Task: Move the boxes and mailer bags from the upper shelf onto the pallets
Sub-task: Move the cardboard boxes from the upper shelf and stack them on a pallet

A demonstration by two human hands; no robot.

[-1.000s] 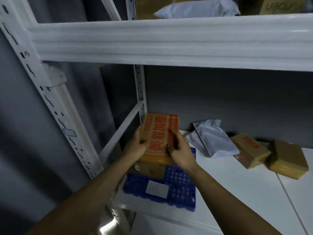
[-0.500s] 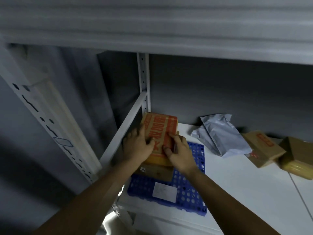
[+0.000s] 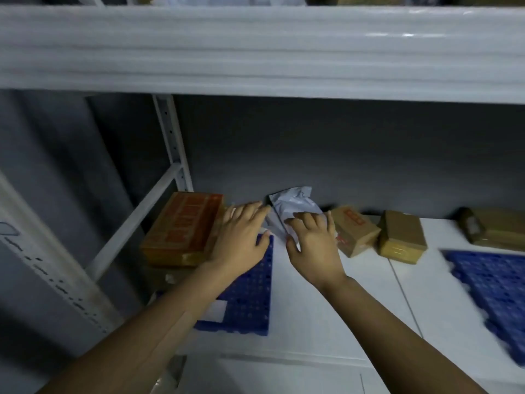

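Observation:
An orange printed box [image 3: 184,228] lies on top of another box on the blue pallet [image 3: 250,294] at the left end of the white lower shelf [image 3: 326,317]. My left hand [image 3: 241,240] hovers open just right of that box, fingers spread and holding nothing. My right hand [image 3: 312,243] reaches onto the crumpled grey mailer bag [image 3: 292,204] lying on the shelf behind the pallet; its fingertips touch the bag. On the upper shelf [image 3: 255,52] a pale mailer bag [image 3: 227,0] and box edges peek over the beam.
Two brown boxes [image 3: 355,231] [image 3: 403,237] lie on the lower shelf right of the bag, another box [image 3: 494,228] farther right. A second blue pallet [image 3: 491,291] sits at the right edge. A white upright [image 3: 172,143] and diagonal brace [image 3: 133,226] stand at left.
Both hands have let go of the orange box, which now rests on the stack on the pallet. They moved right toward the grey mailer bag, and the view panned right.

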